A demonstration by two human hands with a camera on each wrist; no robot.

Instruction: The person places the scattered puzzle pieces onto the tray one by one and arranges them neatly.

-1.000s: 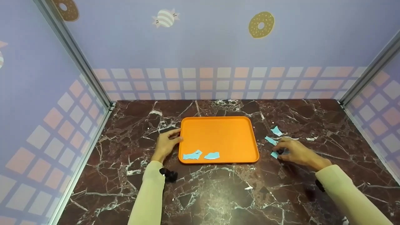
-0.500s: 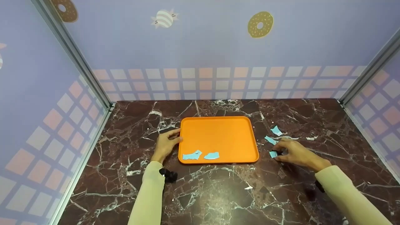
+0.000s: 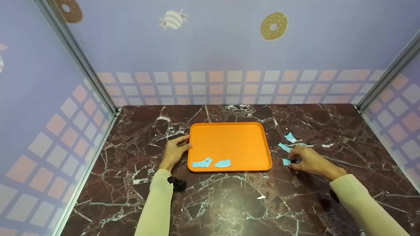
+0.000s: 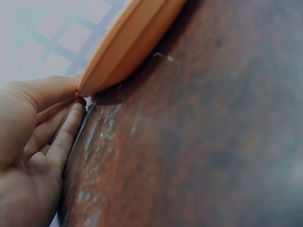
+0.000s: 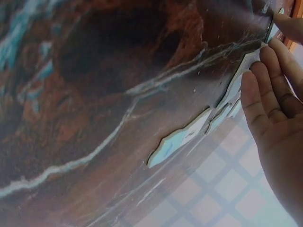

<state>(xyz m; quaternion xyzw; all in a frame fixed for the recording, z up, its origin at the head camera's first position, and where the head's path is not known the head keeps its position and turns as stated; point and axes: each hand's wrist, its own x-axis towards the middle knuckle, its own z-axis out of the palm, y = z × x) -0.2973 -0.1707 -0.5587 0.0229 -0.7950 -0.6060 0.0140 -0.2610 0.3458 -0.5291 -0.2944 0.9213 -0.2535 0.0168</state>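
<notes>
An orange tray (image 3: pixel 229 141) lies on the marbled table. My left hand (image 3: pixel 174 152) holds its left edge, and in the left wrist view the thumb and fingertips pinch the tray's rim (image 4: pixel 125 49). Right of the tray, my right hand (image 3: pixel 310 160) pinches a small light-blue flat piece (image 3: pixel 286 162) between thumb and forefinger, low at the tabletop. Part of that piece is hidden by the fingers. A narrow blue piece (image 3: pixel 284 147) lies just past the fingertips, with a wider jagged one (image 3: pixel 290 137) behind it. The right wrist view shows flat pieces (image 5: pixel 177 139) with thin, pale edges.
On the tray, near its front edge, rest a long blue piece (image 3: pixel 201 162) with small dark marks and a shorter blue piece (image 3: pixel 222 163). A purple wall (image 3: pixel 216 49) with a tile pattern closes off the back, and metal posts (image 3: pixel 78 55) stand at the corners.
The small blue piece at my right fingertips has turned and shifted slightly left. My left hand and the tray have stayed in place.
</notes>
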